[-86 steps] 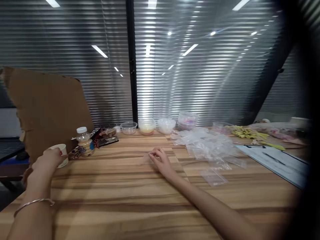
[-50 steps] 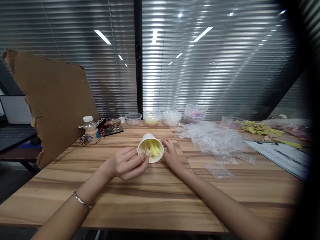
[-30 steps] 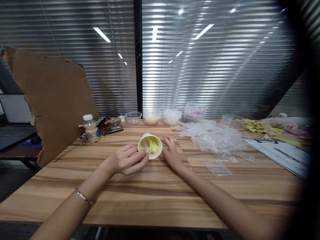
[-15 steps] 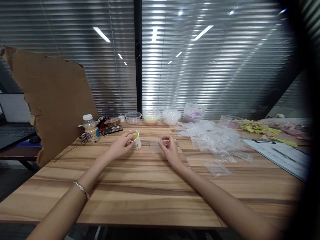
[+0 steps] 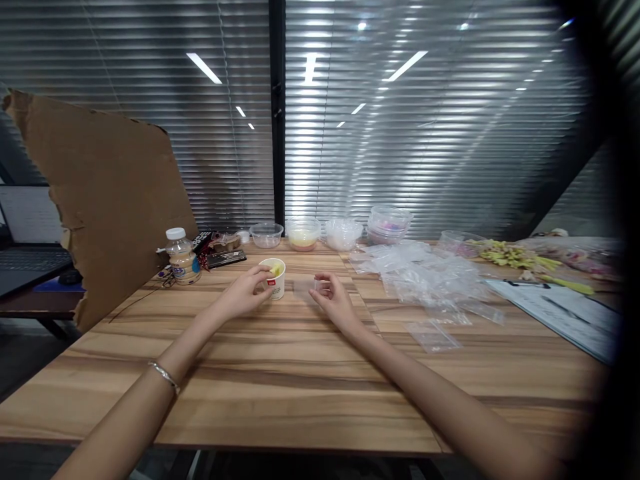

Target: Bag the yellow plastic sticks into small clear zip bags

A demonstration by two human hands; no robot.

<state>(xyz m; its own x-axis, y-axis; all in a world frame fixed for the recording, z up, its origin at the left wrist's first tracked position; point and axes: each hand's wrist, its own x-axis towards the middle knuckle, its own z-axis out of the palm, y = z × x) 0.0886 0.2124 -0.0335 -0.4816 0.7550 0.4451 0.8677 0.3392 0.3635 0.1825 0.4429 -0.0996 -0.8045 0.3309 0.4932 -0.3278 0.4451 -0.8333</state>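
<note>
A white paper cup [image 5: 278, 288] with a red mark and something yellow inside stands on the wooden table [image 5: 280, 373]. My left hand [image 5: 246, 291] is closed on the cup's left side, fingers at its rim. To the right of the cup, a small clear plastic bag [image 5: 303, 291] is at the fingertips of my right hand [image 5: 333, 300], whose fingers are curled around its edge. A silver bracelet [image 5: 164, 377] circles my left wrist.
Clear bags [image 5: 425, 273] lie in a pile at the right, near a clipboard [image 5: 560, 310] and yellow flowers [image 5: 515, 257]. Plastic bowls [image 5: 303, 235] line the back. A bottle [image 5: 183, 259] stands by the cardboard sheet [image 5: 120, 200] at left.
The cup has turned and now shows its red mark; it sits slightly further right. The small bag has shifted a little left, with my right hand's fingers slightly more spread.
</note>
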